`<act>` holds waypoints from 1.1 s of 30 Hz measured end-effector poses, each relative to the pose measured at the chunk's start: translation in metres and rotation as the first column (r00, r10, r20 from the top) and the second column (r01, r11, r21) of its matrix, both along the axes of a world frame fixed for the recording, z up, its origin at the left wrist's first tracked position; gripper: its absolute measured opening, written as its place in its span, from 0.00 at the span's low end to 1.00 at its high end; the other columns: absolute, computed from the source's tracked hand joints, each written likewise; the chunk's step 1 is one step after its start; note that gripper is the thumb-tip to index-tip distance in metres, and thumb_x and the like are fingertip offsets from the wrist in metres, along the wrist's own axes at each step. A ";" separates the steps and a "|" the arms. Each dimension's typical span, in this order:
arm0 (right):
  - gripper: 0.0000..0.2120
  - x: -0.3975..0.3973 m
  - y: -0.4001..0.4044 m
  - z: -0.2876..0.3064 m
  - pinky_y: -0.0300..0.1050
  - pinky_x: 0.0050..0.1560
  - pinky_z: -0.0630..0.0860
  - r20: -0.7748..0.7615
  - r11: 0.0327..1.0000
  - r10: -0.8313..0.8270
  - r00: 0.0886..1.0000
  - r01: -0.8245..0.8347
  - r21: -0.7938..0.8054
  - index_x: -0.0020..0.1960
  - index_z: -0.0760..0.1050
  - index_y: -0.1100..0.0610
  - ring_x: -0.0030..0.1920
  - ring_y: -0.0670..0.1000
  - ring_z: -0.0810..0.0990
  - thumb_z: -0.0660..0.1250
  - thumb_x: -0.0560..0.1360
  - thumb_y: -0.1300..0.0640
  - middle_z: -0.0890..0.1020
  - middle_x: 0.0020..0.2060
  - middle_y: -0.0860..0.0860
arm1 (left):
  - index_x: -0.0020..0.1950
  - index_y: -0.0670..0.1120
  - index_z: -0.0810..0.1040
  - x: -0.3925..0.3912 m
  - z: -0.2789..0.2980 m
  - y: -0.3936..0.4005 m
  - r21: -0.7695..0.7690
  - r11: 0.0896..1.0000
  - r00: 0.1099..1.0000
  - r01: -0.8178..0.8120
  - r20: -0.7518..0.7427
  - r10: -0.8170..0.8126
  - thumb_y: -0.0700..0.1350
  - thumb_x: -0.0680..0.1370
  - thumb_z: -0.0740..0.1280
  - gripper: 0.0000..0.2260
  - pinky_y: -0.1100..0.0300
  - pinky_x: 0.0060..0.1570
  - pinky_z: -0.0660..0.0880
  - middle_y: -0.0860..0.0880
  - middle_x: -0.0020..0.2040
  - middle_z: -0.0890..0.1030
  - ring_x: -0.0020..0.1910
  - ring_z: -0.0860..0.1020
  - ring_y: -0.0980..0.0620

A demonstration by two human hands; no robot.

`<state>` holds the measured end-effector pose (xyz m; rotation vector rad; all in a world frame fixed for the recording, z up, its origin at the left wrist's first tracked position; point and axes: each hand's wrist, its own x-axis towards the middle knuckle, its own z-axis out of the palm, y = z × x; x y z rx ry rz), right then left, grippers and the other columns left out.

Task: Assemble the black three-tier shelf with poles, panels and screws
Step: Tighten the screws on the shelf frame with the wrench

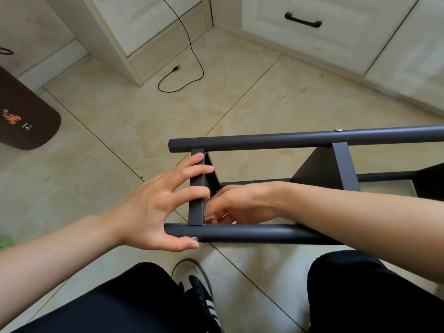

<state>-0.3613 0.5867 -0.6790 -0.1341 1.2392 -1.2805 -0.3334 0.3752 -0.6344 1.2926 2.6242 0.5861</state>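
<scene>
- Now the left hand (pixel 153 207) spreads open, fingers on the end panel (pixel 197 188), thumb at a screw (pixel 194 239) in the near pole (pixel 240 233).
- Right hand (pixel 236 204), just beside that panel, curls inside the frame; its hold cannot be told.

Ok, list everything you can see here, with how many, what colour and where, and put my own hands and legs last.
Shelf frame: one, dark grey, lying on its side on the floor, centre right.
Poles: two plainly seen, dark grey; far pole, near pole.
End panel: one, dark grey, between the poles.
Screws: two seen, silver; one on the far pole, one on the near pole.
Cable: one, black, on the floor, top centre.
Mat: one, brown, left edge.
Cabinets: white, along the top.
Floor: beige tiles.
Left hand: fingers on the end panel, thumb at the near screw.
Right hand: inside the frame, grip hidden.
Legs: black trousers, bottom.
Shoe: one, black and white.
</scene>
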 end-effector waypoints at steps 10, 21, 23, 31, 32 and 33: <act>0.13 0.001 0.000 -0.003 0.36 0.36 0.74 -0.034 1.000 0.003 0.999 -0.003 0.000 0.34 0.78 0.54 0.30 0.44 0.76 0.64 0.77 0.58 0.78 0.29 0.47 | 0.65 0.52 0.71 0.000 0.000 0.000 0.002 1.000 1.000 -0.002 0.004 0.002 0.65 0.70 0.72 0.29 0.49 0.67 0.68 0.46 0.78 0.63 0.81 0.53 0.44; 0.15 0.001 0.000 0.000 0.39 0.41 0.72 -0.054 1.000 0.017 0.998 -0.017 0.001 0.31 0.79 0.52 0.32 0.45 0.75 0.65 0.76 0.58 0.78 0.29 0.47 | 0.65 0.52 0.71 0.000 0.000 0.001 -0.012 1.000 1.000 -0.006 -0.003 0.006 0.65 0.70 0.71 0.29 0.52 0.67 0.66 0.46 0.78 0.63 0.81 0.53 0.45; 0.17 0.001 0.000 0.001 0.39 0.40 0.72 -0.057 1.000 0.017 0.998 -0.016 0.020 0.32 0.79 0.52 0.31 0.44 0.75 0.63 0.78 0.58 0.78 0.29 0.47 | 0.65 0.52 0.71 0.000 0.001 0.001 -0.012 1.000 1.000 -0.009 0.003 0.009 0.65 0.69 0.71 0.29 0.50 0.67 0.67 0.46 0.78 0.63 0.81 0.53 0.45; 0.11 -0.002 0.002 0.006 0.37 0.39 0.70 -0.015 1.000 -0.014 1.000 0.014 -0.002 0.38 0.76 0.54 0.34 0.46 0.72 0.61 0.79 0.62 0.75 0.34 0.49 | 0.64 0.52 0.72 0.000 0.000 0.000 -0.011 1.000 1.000 -0.011 -0.020 0.011 0.65 0.70 0.70 0.28 0.51 0.68 0.66 0.47 0.78 0.64 0.81 0.53 0.45; 0.12 -0.001 0.001 0.006 0.38 0.39 0.70 -0.028 1.000 -0.014 1.000 0.014 0.006 0.38 0.76 0.55 0.33 0.46 0.72 0.62 0.79 0.62 0.75 0.33 0.50 | 0.64 0.52 0.72 0.000 0.000 0.000 -0.012 1.000 1.000 -0.011 -0.021 0.011 0.65 0.70 0.71 0.29 0.52 0.68 0.65 0.47 0.78 0.63 0.81 0.53 0.45; 0.12 -0.001 0.001 0.005 0.38 0.40 0.70 -0.045 1.000 -0.009 0.999 0.010 0.021 0.38 0.76 0.55 0.33 0.46 0.72 0.63 0.79 0.62 0.75 0.33 0.50 | 0.65 0.52 0.72 0.000 -0.001 0.000 -0.012 1.000 1.000 -0.011 -0.021 0.011 0.65 0.70 0.71 0.29 0.52 0.68 0.65 0.47 0.78 0.63 0.81 0.53 0.45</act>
